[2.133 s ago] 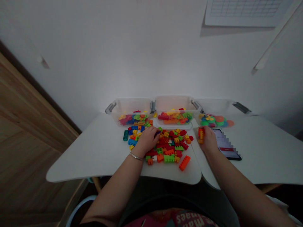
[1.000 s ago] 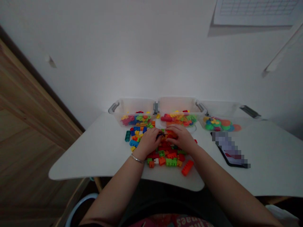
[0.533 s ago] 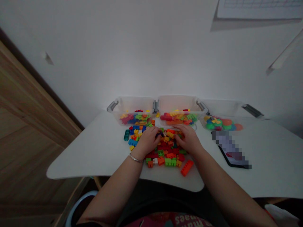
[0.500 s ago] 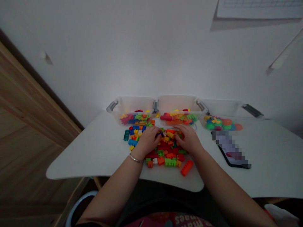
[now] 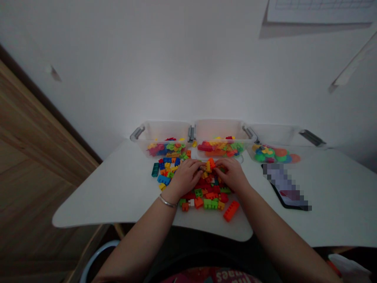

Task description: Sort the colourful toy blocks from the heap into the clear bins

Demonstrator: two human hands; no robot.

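A heap of toy building bricks in many colours lies on the white table under both my hands. My left hand (image 5: 186,177), with a bangle at the wrist, reaches in from the left, its fingertips closed at a yellow building brick (image 5: 208,166). An orange building brick (image 5: 212,163) sits against the yellow one, raised above the heap. My right hand (image 5: 232,173) pinches at the orange brick from the right. Whether the two bricks are joined I cannot tell. Nearest the table's front edge lies a long orange brick (image 5: 231,211), apart from the heap.
Along the wall stand three clear bins: a left bin (image 5: 167,131) and a middle bin (image 5: 219,129) with small colourful pieces, and a right bin (image 5: 277,135) with rounded ones. A phone (image 5: 277,192) lies right of my right arm. Wooden furniture (image 5: 35,157) flanks the table (image 5: 106,192).
My fingers have drawn closer together. The yellow and orange bricks now stand up between them, above the heap. The view has shifted slightly.
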